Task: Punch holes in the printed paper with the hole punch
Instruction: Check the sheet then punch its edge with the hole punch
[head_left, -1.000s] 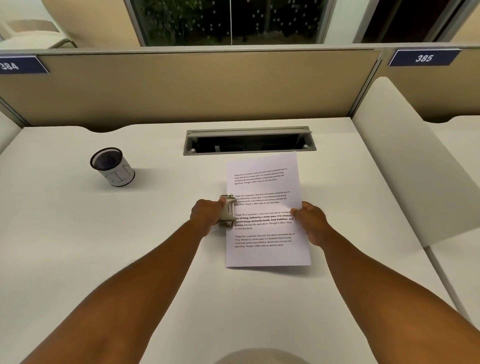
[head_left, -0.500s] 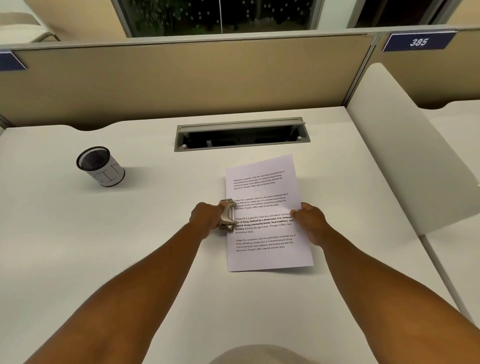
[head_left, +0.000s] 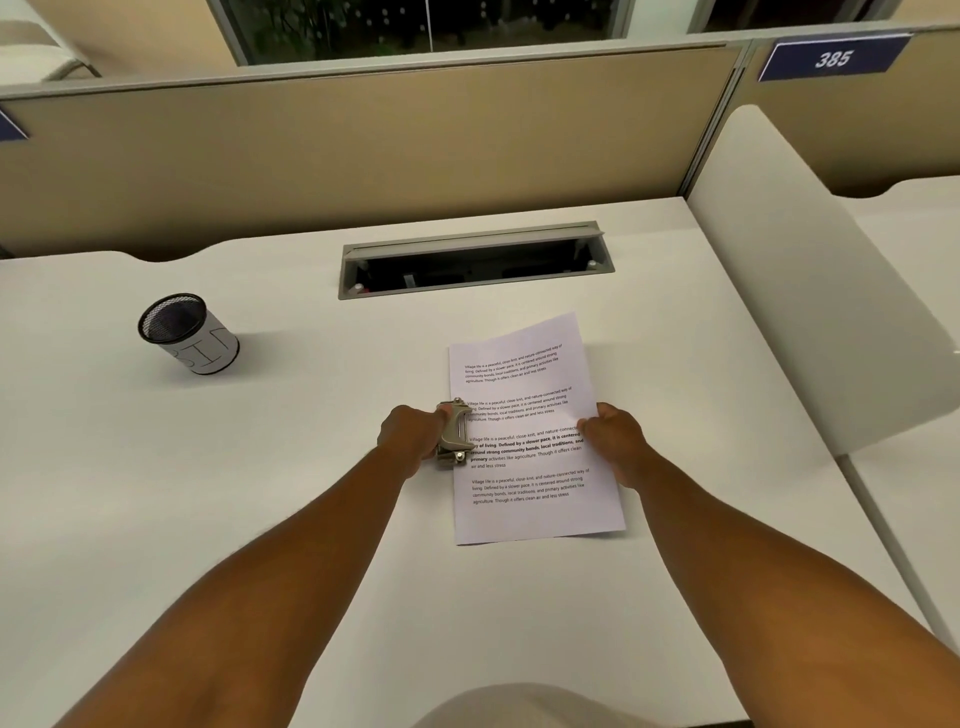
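A person sits at a white bench (head_left: 260, 493), both bare forearms reaching forward. The printed paper (head_left: 524, 415) lies flat on the bench just ahead of the hands, slightly turned, with four blocks of text on it. The hole punch (head_left: 455, 432), a small grey metal tool, sits over the middle of the paper's left edge, so the edge appears to be fed into its slot.

The left hand (head_left: 413, 434) has its grip closed around the back of the punch, fingers curled over it. The right hand (head_left: 613, 441) pinches the paper's right edge with curled fingers and holds the sheet steady.

Judging from this view, the task is in its middle: the punch is placed on the sheet and the hand is set to press. No holes can be seen along the left margin, though the punch covers the spot where they would be, so it cannot be told whether the press has been made. What is left seems to be finishing the press and drawing the sheet free.

On the bench to the far left stands a black mesh cup (head_left: 187, 332) with a white paper wrap. Beyond the paper, an open grey cable tray (head_left: 475, 260) is sunk into the bench top. A tan partition (head_left: 363, 150) runs along the back, with a blue plate (head_left: 834, 58) reading 385 at the right. A white divider (head_left: 810, 291) slopes along the right side. Dark windows (head_left: 415, 23) show above the partition.
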